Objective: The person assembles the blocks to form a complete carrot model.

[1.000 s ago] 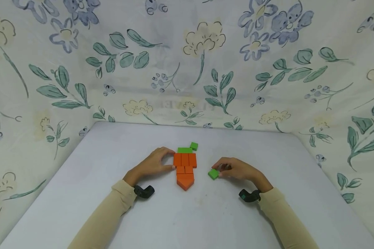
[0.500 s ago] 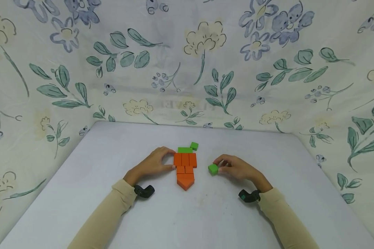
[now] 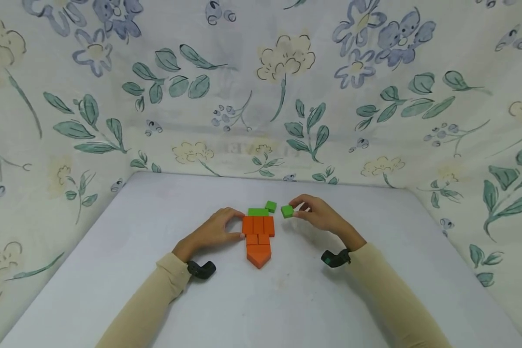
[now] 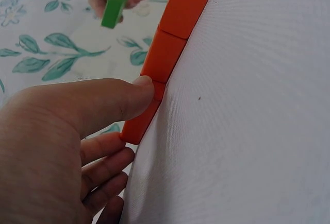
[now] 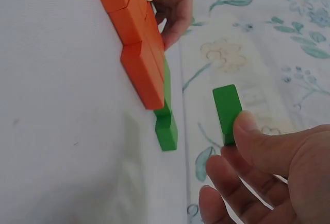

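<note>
My right hand [image 3: 319, 215] pinches a small green block [image 3: 287, 211] between thumb and fingers, held above the table in the right wrist view. A second green block [image 3: 270, 206] lies turned at the right end of a longer green block [image 3: 258, 212]. Below that, upright orange blocks [image 3: 258, 225] stand side by side, with smaller orange blocks [image 3: 258, 239] and a pointed orange block [image 3: 258, 256] nearer me. My left hand [image 3: 213, 229] holds the left side of the orange row, its thumb [image 4: 136, 98] at one end of the leftmost block and its forefinger at the other.
All the blocks lie on a white table [image 3: 178, 309]. A flower-patterned cloth [image 3: 243, 96] hangs behind and along both sides. Black devices are strapped to both wrists, with the left one [image 3: 201, 269] near the table surface.
My right hand has carried the green block away from me and slightly left, close to the turned green block. The left hand and the laid blocks stay put.
</note>
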